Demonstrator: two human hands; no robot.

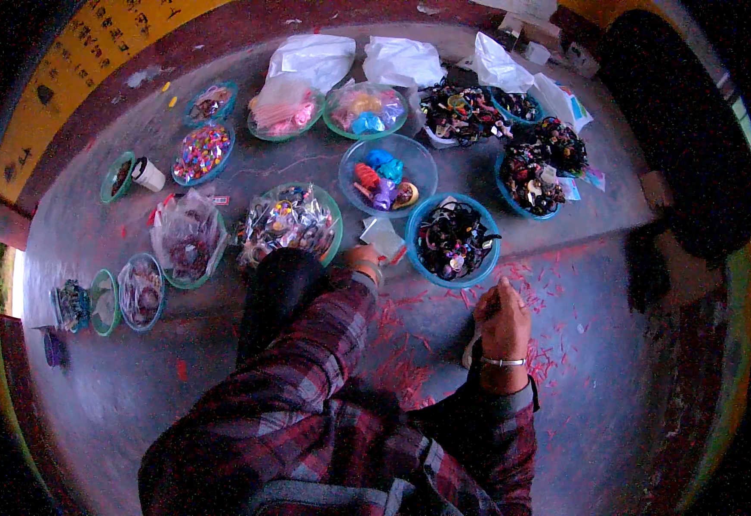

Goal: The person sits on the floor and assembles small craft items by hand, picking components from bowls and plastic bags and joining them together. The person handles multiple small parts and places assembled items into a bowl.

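There is a single view, from a wide fisheye camera worn on the person's head, looking steeply down and forward at the floor (pixel 616 361). The person's own plaid sleeves enter from the lower edge and fill the bottom centre, very near the lens. The left hand (pixel 363 258) and right hand (pixel 503 320) lie just below the middle of the frame. Bowls spread across the upper half, farther off, such as the blue bowl (pixel 453 241) near centre. Straight edges curve toward the rim, and the corners are black.
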